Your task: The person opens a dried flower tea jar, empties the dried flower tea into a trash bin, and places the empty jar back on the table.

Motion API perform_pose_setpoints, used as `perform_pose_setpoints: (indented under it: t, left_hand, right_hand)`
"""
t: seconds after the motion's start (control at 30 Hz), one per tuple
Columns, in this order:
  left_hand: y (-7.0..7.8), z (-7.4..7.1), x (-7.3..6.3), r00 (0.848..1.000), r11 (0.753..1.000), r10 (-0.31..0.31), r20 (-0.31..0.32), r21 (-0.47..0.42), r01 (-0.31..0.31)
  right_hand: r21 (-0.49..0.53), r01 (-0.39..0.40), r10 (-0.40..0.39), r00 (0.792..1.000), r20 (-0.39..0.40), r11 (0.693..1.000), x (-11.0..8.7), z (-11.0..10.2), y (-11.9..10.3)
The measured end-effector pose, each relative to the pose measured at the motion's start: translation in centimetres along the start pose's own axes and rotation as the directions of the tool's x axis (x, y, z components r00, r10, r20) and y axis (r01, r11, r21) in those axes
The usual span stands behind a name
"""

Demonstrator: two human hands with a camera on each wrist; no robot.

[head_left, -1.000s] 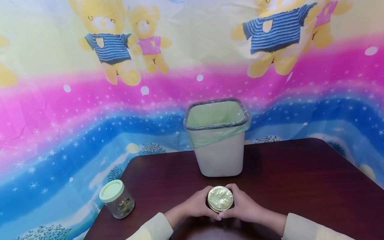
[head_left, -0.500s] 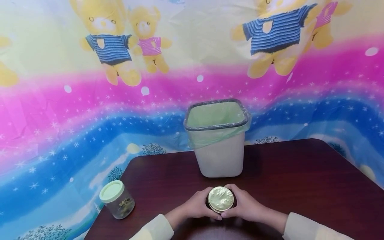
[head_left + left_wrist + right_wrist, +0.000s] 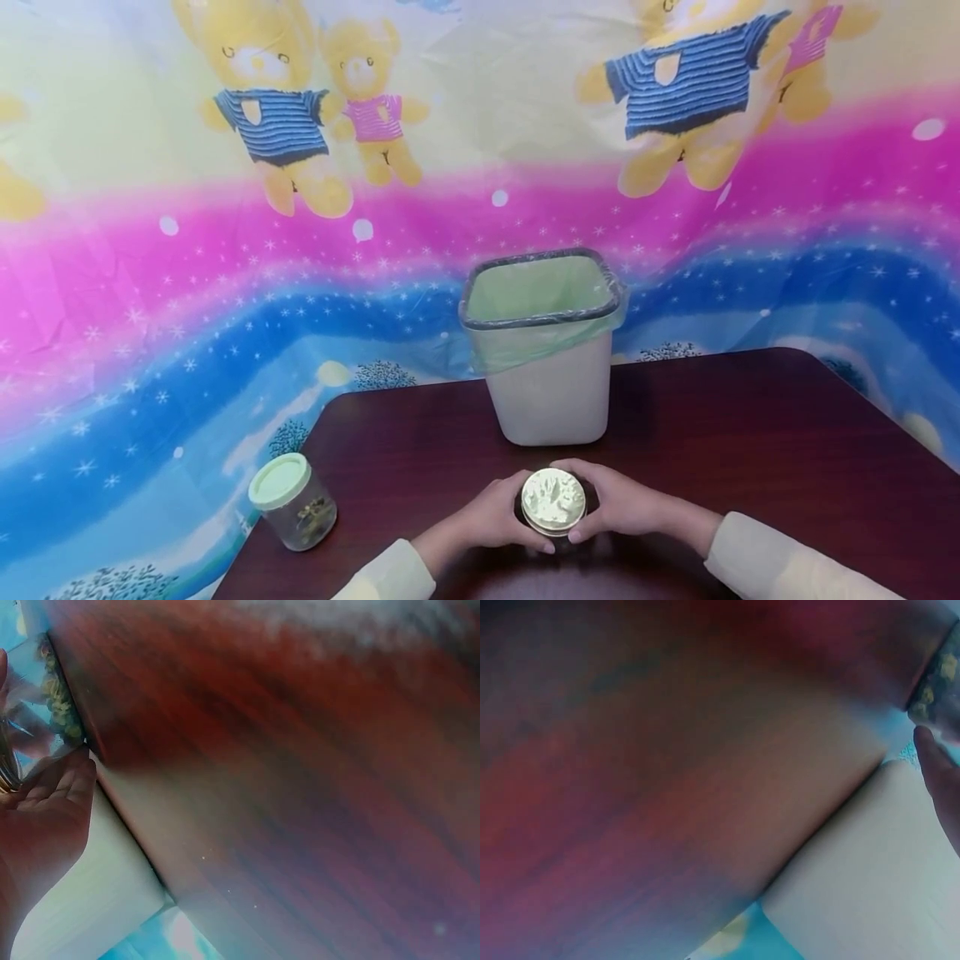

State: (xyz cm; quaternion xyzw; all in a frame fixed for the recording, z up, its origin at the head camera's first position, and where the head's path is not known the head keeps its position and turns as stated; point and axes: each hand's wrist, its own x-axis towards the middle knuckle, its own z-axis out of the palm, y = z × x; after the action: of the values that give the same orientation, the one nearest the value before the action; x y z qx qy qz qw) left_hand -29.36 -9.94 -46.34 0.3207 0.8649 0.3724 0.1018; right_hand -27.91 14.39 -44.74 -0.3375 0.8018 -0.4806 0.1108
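A clear jar with a shiny gold foil top (image 3: 553, 498) stands on the dark wooden table, between both hands. My left hand (image 3: 495, 514) grips its left side, thumb in front. Around its right side curve the fingers of my right hand (image 3: 618, 502), the index finger behind it and the thumb tip at the front rim. In the left wrist view, yellowish dried pieces lie at the bottom of the jar (image 3: 58, 701), next to the left hand (image 3: 56, 802). The right wrist view catches only part of the jar (image 3: 939, 686) and a fingertip of the right hand (image 3: 937, 769).
Behind the hands stands a pale bin (image 3: 551, 392) with a dark rim and a green liner. Another clear jar (image 3: 303, 512), with a pale green lid and dried contents, sits at the table's left edge. A printed bear cloth (image 3: 480, 125) hangs behind the table (image 3: 720, 433).
The right thumb has drawn away from the left thumb, leaving a gap between them, and the right hand has shifted slightly right. The left hand and jar are nearly still.
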Motion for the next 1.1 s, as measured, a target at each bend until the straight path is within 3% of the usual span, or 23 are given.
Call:
perform_pose_setpoints:
  t: [0.2,0.4,0.67,0.8,0.93,1.1]
  left_hand:
    - [0.1,0.1,0.1,1.0,1.0,-0.006,-0.011,0.012,0.007]
    - [0.2,0.0,-0.1,1.0,1.0,-0.018,-0.018,0.007,0.018]
    - [0.5,0.1,-0.1,0.999,1.0,-0.018,-0.032,0.015,0.019]
    - [0.6,0.2,-0.1,0.999,1.0,-0.019,-0.029,0.022,0.02]
    - [0.7,0.2,0.0,0.999,0.999,-0.03,-0.019,0.015,0.031]
    - [0.8,0.1,0.0,0.999,0.999,-0.031,-0.017,0.022,0.031]
  right_hand:
    - [-0.038,-0.026,0.021,0.992,-0.125,0.999,-0.6,0.7,-0.5]
    - [0.063,-0.035,0.051,0.964,-0.261,0.997,-1.1,2.5,-1.4]
    - [0.077,-0.147,0.166,0.885,-0.435,0.986,-1.2,4.7,-2.5]
    - [0.047,-0.193,0.192,0.86,-0.472,0.98,-1.0,5.0,-2.7]
    - [0.026,-0.181,0.173,0.872,-0.457,0.983,-1.1,4.7,-2.4]
    - [-0.017,-0.104,0.091,0.93,-0.357,0.994,-1.2,3.5,-1.8]
